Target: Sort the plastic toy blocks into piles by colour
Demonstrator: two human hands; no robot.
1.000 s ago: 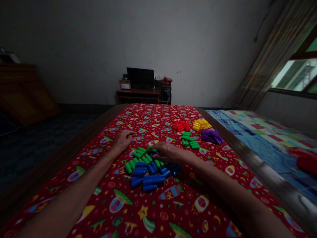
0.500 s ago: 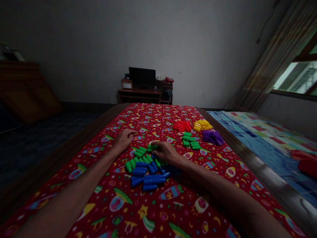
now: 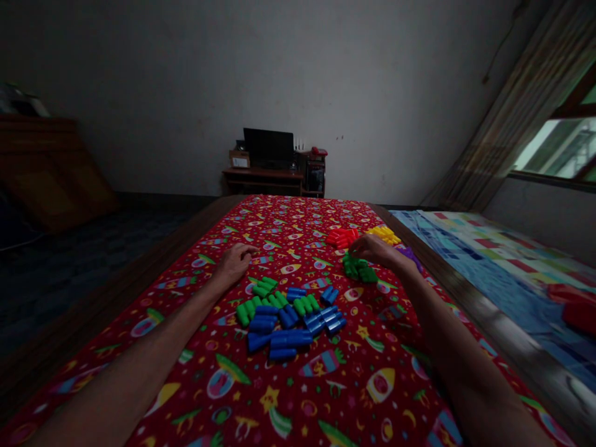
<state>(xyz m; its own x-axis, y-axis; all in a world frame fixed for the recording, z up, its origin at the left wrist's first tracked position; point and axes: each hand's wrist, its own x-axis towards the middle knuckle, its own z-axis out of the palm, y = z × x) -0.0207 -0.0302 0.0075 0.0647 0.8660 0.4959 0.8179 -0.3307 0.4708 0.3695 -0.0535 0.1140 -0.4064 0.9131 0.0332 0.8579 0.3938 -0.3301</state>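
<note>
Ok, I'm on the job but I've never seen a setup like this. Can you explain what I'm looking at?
There's no machine here: these are a person's two bare hands, seen by one camera worn on their head, looking forward and down.

In front is a red patterned cloth. Nearest the viewer, blue pieces and green pieces lie mixed together. Farther off to the right are separate piles by colour: a green pile, a red pile, a yellow pile and a partly hidden purple pile.

The left hand rests on the cloth, fingers loosely curled, with nothing visible in it. The right hand is at the green pile; whether it grips a piece is too dark to tell.
</note>
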